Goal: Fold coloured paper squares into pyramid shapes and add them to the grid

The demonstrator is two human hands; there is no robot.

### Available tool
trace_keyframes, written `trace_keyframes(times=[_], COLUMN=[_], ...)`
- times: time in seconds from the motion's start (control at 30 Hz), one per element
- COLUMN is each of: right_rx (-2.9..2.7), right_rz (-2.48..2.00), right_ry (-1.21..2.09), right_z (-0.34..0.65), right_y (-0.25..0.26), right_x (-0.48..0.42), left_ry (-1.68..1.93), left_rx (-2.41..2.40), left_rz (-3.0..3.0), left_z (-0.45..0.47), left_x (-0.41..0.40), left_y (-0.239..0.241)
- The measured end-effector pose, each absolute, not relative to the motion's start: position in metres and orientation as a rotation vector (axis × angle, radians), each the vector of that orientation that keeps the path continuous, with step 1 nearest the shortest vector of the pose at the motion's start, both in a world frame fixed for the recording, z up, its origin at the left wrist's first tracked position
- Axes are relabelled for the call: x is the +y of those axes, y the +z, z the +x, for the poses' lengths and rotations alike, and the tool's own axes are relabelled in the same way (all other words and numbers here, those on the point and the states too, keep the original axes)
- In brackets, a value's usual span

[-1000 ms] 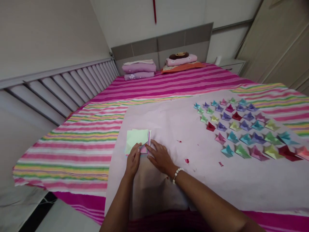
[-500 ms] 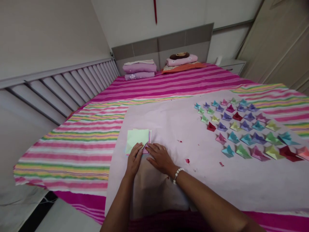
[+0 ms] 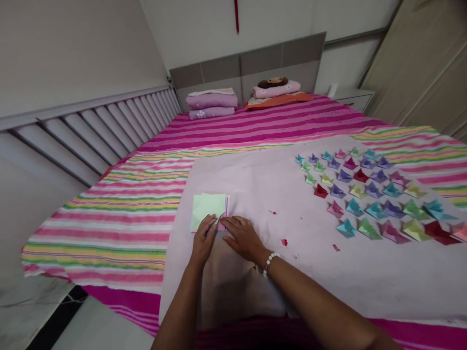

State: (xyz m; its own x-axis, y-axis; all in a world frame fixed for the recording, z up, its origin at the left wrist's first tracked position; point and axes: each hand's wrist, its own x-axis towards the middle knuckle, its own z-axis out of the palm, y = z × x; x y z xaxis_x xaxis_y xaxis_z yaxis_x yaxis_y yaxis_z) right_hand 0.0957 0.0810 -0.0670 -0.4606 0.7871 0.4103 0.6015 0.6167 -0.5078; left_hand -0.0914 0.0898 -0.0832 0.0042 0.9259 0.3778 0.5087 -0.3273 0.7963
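Observation:
My left hand point(image 3: 202, 240) and my right hand point(image 3: 242, 237) meet over a small pink paper point(image 3: 221, 225) on the pale pink sheet point(image 3: 262, 194). The left fingers curl and pinch the paper's near edge. The right hand lies flat, fingers stretched out and pressing on the paper; a white bead bracelet point(image 3: 270, 262) is on its wrist. Just beyond the fingertips lies a stack of paper squares point(image 3: 207, 206) with a light green one on top. Most of the pink paper is hidden under my fingers.
Several folded paper shapes point(image 3: 365, 194) in many colours lie in rows at the right. Small red scraps point(image 3: 283, 241) dot the sheet. The striped bed point(image 3: 146, 214) holds folded bedding point(image 3: 211, 104) at the headboard. A slatted rail point(image 3: 109, 136) runs along the left.
Both hands stay on the pink paper; the right fingertips have slid slightly left along it. The view has shifted a little.

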Motion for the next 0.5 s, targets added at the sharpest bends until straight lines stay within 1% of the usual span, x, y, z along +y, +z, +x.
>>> trace_keyframes(times=[0.3, 0.5], right_rx=[-2.215, -2.238], right_rz=[-1.106, -1.157], right_ry=[0.42, 0.382], right_z=[0.0961, 0.0943], right_y=[-0.068, -0.0687], right_x=[0.082, 0.0842], left_ry=[1.235, 1.229], left_rx=[1.489, 1.485], left_rz=[1.822, 1.825], left_z=[-0.0902, -0.0895], left_x=[0.0884, 0.0888], left_y=[-0.0775, -0.078])
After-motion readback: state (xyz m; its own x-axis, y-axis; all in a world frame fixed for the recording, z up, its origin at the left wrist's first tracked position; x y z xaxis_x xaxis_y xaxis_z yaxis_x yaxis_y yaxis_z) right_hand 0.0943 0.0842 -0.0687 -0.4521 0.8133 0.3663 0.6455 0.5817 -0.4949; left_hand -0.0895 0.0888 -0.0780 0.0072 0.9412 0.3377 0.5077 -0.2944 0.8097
